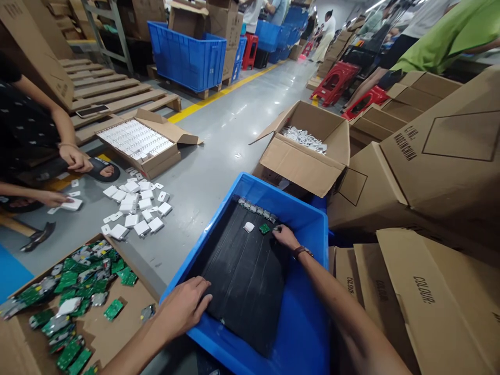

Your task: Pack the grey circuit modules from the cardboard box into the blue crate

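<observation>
A black sheet [242, 271] lies in a blue plastic bin [307, 325] in front of me. My left hand [187, 302] rests at the bin's near left rim, fingers stretched over the sheet's edge with the thumb apart, holding nothing visible. My right hand [286, 238] is over the sheet's far right part, fingertips curled together; whatever is in them is hidden. Just left of those fingertips lies a green circuit board [264, 228], and beyond it a small white piece [249, 227]. A row of grey-and-silver modules [257, 209] lines the sheet's far edge.
A cardboard tray [121, 333] of circuit boards stands at left. White casings [142, 208] lie on the floor beyond. Another person's hand [58, 199] holds a white casing near a hammer [39, 237]. An open carton [304, 161] and folded cartons [425, 291] flank the bin.
</observation>
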### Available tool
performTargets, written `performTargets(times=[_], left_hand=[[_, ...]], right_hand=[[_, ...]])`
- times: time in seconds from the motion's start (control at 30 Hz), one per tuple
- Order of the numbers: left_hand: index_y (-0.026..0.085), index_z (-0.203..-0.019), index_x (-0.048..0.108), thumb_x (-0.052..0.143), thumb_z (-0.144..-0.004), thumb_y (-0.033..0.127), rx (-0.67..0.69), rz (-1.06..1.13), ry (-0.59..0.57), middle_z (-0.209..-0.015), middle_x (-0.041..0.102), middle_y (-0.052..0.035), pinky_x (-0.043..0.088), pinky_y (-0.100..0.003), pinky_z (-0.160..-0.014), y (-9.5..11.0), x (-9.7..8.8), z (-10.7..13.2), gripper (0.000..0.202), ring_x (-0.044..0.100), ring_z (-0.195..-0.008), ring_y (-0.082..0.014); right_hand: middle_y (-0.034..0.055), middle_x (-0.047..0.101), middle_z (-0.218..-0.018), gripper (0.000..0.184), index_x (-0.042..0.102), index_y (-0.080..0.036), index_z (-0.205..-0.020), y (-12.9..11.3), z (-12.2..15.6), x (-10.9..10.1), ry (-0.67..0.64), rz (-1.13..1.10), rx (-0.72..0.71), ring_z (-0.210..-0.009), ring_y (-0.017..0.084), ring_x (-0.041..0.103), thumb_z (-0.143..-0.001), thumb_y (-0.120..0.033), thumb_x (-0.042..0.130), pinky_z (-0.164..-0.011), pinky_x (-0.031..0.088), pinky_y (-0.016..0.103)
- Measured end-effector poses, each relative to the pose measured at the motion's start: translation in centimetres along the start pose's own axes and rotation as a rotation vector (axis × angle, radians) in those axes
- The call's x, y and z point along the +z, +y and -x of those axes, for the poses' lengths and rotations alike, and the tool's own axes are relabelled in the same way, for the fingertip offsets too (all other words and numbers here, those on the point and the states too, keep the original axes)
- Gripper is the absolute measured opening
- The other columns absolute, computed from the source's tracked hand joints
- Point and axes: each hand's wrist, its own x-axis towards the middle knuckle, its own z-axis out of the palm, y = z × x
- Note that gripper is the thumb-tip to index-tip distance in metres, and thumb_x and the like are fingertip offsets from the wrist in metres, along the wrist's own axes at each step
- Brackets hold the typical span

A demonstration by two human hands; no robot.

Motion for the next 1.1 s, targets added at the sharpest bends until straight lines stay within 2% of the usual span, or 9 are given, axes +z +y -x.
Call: performTargets(times=[0.1, 0.27, 0.4, 0.6, 0.7, 0.77, 0.87, 0.97, 1.1], left_hand=[[0.021, -0.119, 0.066, 0.046, -0.102, 0.031, 0.0, 0.006, 0.005, -0.118, 0.071, -0.0096, 0.059, -0.037, -0.09, 0.0, 0.0, 0.0, 0.028, 0.07, -0.107, -0.0259], [0.021, -0.118, 0.066, 0.045, -0.102, 0.032, 0.005, 0.011, 0.011, -0.117, 0.071, -0.0092, 0.059, -0.036, -0.091, -0.2, 0.2, -0.1, 0.028, 0.07, -0.107, -0.0253], [0.02, -0.118, 0.066, 0.044, -0.102, 0.032, 0.009, 0.01, 0.013, -0.116, 0.071, -0.0096, 0.059, -0.036, -0.09, -0.2, 0.3, 0.0, 0.03, 0.07, -0.105, -0.025], [0.021, -0.117, 0.066, 0.043, -0.102, 0.032, 0.015, 0.032, 0.05, -0.115, 0.071, -0.0096, 0.059, -0.036, -0.09, -0.3, 0.4, 0.1, 0.03, 0.07, -0.104, -0.0248], [0.021, -0.117, 0.066, 0.044, -0.102, 0.032, 0.018, 0.044, 0.059, -0.115, 0.071, -0.0094, 0.059, -0.036, -0.09, -0.3, 0.5, 0.1, 0.029, 0.07, -0.104, -0.0249], [0.021, -0.117, 0.066, 0.044, -0.102, 0.032, 0.02, 0.053, 0.062, -0.115, 0.071, -0.0096, 0.059, -0.037, -0.09, -0.3, 0.6, 0.1, 0.029, 0.07, -0.103, -0.025], [0.021, -0.117, 0.066, 0.044, -0.102, 0.033, 0.017, 0.056, 0.057, -0.115, 0.071, -0.0096, 0.059, -0.037, -0.09, -0.4, 0.5, 0.1, 0.029, 0.071, -0.103, -0.0254], [0.022, -0.116, 0.067, 0.045, -0.102, 0.033, 0.022, 0.061, 0.06, -0.114, 0.071, -0.0091, 0.059, -0.037, -0.089, -0.4, 0.5, 0.1, 0.028, 0.071, -0.104, -0.0254], [0.021, -0.117, 0.066, 0.043, -0.103, 0.032, 0.03, 0.056, 0.048, -0.115, 0.071, -0.0094, 0.058, -0.036, -0.09, -0.5, 0.5, 0.1, 0.029, 0.07, -0.104, -0.0249]], right_hand=[[0.0112, 0.075, -0.088, 0.033, 0.072, -0.011, -0.11, 0.5, -0.5, -0.8, 0.055, -0.017, 0.073, -0.085, 0.024, 0.071, -0.085, -0.027, 0.058, -0.075, 0.053, 0.029], [0.0237, 0.073, -0.104, 0.044, 0.069, -0.005, -0.115, 1.3, -0.5, -0.3, 0.19, -0.011, 0.16, -0.108, 0.033, 0.068, -0.079, -0.031, 0.07, -0.088, 0.052, 0.035], [0.0176, 0.075, -0.096, 0.043, 0.07, -0.009, -0.112, 1.6, -0.8, 1.0, 0.232, -0.064, 0.186, -0.103, 0.031, 0.07, -0.073, -0.027, 0.074, -0.086, 0.053, 0.033], [0.0153, 0.077, -0.093, 0.047, 0.066, -0.007, -0.122, 1.4, -1.9, 1.5, 0.322, -0.166, 0.224, -0.09, 0.027, 0.072, -0.08, -0.028, 0.062, -0.076, 0.056, 0.033], [0.0189, 0.075, -0.1, 0.051, 0.063, -0.002, -0.125, 0.6, -1.6, 1.7, 0.333, -0.189, 0.207, -0.09, 0.026, 0.071, -0.083, -0.031, 0.059, -0.08, 0.056, 0.034], [0.0188, 0.074, -0.106, 0.051, 0.065, -0.004, -0.124, -0.2, -0.9, 2.1, 0.341, -0.191, 0.172, -0.094, 0.026, 0.07, -0.085, -0.036, 0.058, -0.087, 0.054, 0.035], [0.0154, 0.07, -0.114, 0.049, 0.069, -0.012, -0.119, -1.9, 0.4, 3.2, 0.271, -0.155, -0.044, -0.104, 0.027, 0.066, -0.081, -0.043, 0.065, -0.097, 0.05, 0.038], [0.0121, 0.067, -0.119, 0.045, 0.071, -0.017, -0.114, -3.1, 1.5, 4.3, 0.148, -0.088, -0.247, -0.111, 0.027, 0.061, -0.075, -0.04, 0.068, -0.103, 0.045, 0.039], [0.0096, 0.073, -0.104, 0.038, 0.073, -0.017, -0.108, -2.4, 1.9, 3.8, 0.141, -0.117, -0.068, -0.098, 0.024, 0.066, -0.083, -0.036, 0.053, -0.093, 0.049, 0.034]])
